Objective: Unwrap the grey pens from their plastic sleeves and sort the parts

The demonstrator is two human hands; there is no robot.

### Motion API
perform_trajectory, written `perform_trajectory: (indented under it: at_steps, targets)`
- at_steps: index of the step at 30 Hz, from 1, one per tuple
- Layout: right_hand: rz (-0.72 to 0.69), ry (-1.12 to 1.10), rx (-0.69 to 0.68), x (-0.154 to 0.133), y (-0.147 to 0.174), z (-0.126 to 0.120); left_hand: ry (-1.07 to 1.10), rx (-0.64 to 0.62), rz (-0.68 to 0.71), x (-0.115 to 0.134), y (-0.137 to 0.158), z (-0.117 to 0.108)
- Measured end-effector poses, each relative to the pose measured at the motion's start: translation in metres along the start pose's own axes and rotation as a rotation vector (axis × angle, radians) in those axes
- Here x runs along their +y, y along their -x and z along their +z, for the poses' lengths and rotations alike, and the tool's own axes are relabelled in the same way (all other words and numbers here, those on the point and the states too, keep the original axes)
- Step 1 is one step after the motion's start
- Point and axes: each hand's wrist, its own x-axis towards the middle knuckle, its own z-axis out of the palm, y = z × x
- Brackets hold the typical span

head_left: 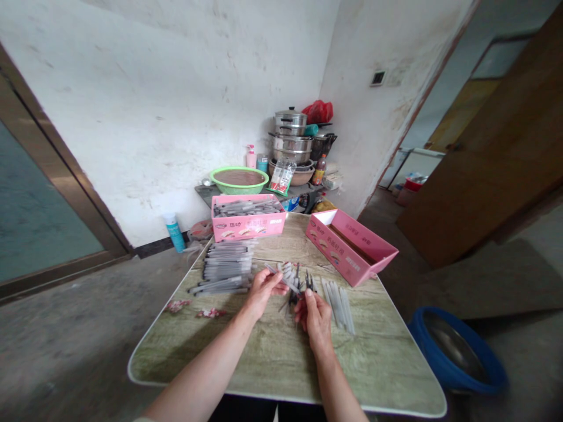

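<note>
My left hand (pixel 263 289) is closed on a pen (pixel 290 285) with a translucent grey barrel, held slanting above the table. At its dark lower end, my right hand (pixel 317 317) pinches with thumb and fingers; whether it grips the tip or a separate small part I cannot make out. Beneath and just beyond the hands lie loose black pen parts (pixel 309 280), partly hidden by the fingers. Several clear pen barrels (pixel 339 306) lie side by side right of my right hand. A stack of grey pens with dark ends (pixel 225 261) lies left of my left hand.
On the wood-patterned table (pixel 264 369) stand a pink box full of pens (pixel 248 227) and another pink box (pixel 341 258) at right. Crumpled red-and-white scraps (pixel 211 313) lie at left. Behind are a green basin (pixel 240 189) and stacked pots (pixel 291 146). A blue tub (pixel 492 375) stands at right.
</note>
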Motion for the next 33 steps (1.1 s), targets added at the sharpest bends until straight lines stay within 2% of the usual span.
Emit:
perform_trajectory:
  at_steps: [5, 33]
  targets:
    - [-0.042, 0.002, -0.003, -0.0003, -0.0006, -0.0007, -0.006, 0.003, 0.010, 0.0008, -0.0002, 0.0002]
    - [-0.022, -0.013, -0.017, -0.0002, 0.0011, 0.0003, -0.013, -0.002, 0.014, -0.0017, -0.0014, -0.0008]
